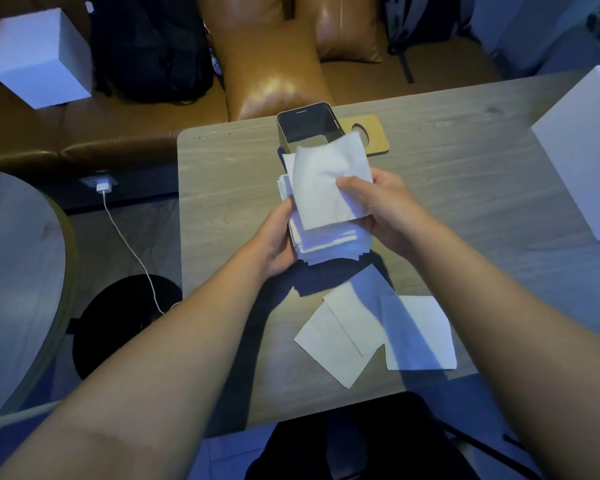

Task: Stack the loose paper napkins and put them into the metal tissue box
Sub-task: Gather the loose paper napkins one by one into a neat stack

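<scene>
Pinching a soft, slightly crumpled square napkin (329, 187) between thumb and fingers, the right hand (381, 206) lays it over the top of the stack (326, 244) — a thick, uneven wad of white paper sheets cupped from the side by the left hand (274, 240), fingers curled around it. Just beyond the stack stands the metal box (305, 128), dark, rounded at the corners and open on top, with its flat wooden lid (374, 135) beside it. Three loose napkins (378, 327) — flat, overlapping squares — lie on the pale wood-grain table (222, 202) nearer the person.
</scene>
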